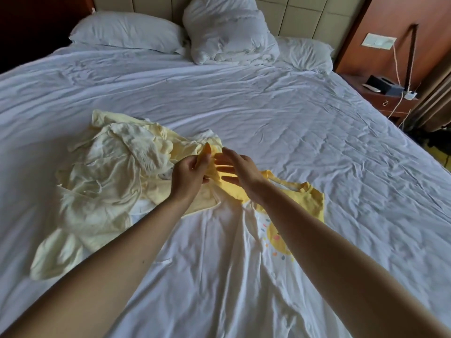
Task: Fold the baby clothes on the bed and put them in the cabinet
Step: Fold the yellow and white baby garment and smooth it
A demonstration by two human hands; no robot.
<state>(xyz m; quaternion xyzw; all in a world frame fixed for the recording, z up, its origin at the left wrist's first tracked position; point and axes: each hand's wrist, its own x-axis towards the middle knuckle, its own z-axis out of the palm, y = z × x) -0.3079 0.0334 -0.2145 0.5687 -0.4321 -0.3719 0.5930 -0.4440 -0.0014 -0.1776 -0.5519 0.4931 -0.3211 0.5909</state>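
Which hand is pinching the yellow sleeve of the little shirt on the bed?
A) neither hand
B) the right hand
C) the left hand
C: the left hand has its fingers curled round the yellow sleeve, while the right hand shows straight, spread fingers.

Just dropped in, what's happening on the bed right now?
A white baby top with yellow sleeves lies spread on the bed. The person's left hand pinches a yellow sleeve; the right hand hovers open beside it. A crumpled pile of pale yellow clothes lies unfolded at left.
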